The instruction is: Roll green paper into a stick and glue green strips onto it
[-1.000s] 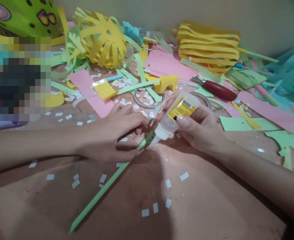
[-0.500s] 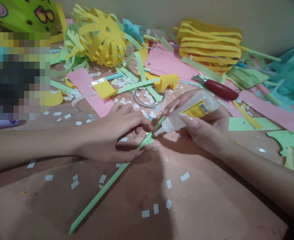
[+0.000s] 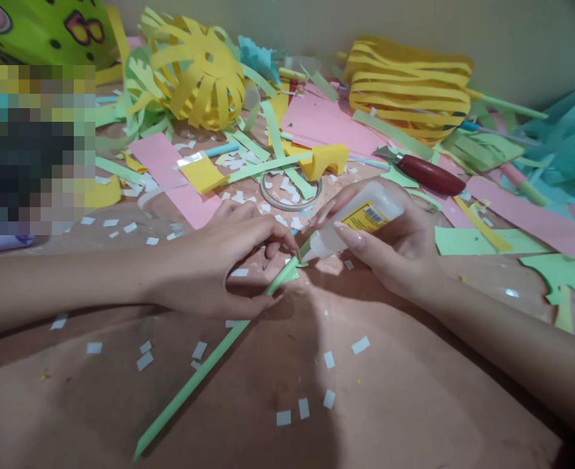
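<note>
A thin green paper roll point(image 3: 204, 371) slants across the table, from the lower left up to the middle. My left hand point(image 3: 229, 260) is closed on its upper end, thumb below and fingers above. My right hand point(image 3: 390, 247) grips a clear glue bottle point(image 3: 360, 221) with a yellow label, tilted down to the left. The nozzle meets the green paper beside my left fingertips. The spot where the tip touches is partly hidden by the fingers.
Behind the hands lie a tape ring point(image 3: 291, 205), a red-handled cutter point(image 3: 431, 174), pink paper point(image 3: 170, 172) and green strips. Yellow paper lanterns point(image 3: 209, 78) stand farther back. Small white paper bits point(image 3: 283, 418) are scattered in front. A purple roll point(image 3: 4, 243) is at left.
The bottle and my right hand have shifted slightly left and down, bringing the nozzle nearer my left fingertips. My left hand and the green roll have hardly moved.
</note>
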`<act>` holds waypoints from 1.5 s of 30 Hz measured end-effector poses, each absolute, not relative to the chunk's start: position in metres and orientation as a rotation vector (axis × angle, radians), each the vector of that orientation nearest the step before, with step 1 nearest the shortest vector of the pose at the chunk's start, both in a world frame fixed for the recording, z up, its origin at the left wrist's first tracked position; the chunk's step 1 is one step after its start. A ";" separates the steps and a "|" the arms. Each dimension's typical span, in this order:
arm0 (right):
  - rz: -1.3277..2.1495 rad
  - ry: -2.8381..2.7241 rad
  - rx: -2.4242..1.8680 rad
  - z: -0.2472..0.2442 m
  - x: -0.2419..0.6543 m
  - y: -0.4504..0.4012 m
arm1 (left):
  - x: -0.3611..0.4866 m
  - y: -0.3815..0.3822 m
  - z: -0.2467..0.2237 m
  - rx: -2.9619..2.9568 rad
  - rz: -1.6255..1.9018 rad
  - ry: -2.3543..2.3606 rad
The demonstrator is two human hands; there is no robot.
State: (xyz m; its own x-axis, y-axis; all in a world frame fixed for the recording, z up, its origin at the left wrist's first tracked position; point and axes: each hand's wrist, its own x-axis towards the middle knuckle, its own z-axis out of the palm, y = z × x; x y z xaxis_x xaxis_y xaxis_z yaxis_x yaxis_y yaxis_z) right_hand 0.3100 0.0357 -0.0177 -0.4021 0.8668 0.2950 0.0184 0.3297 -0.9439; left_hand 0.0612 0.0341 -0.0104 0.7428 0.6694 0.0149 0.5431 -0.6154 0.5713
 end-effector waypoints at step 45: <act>0.753 -1.996 -0.461 -0.025 0.316 0.052 | 0.059 0.040 -0.010 2.541 0.234 0.687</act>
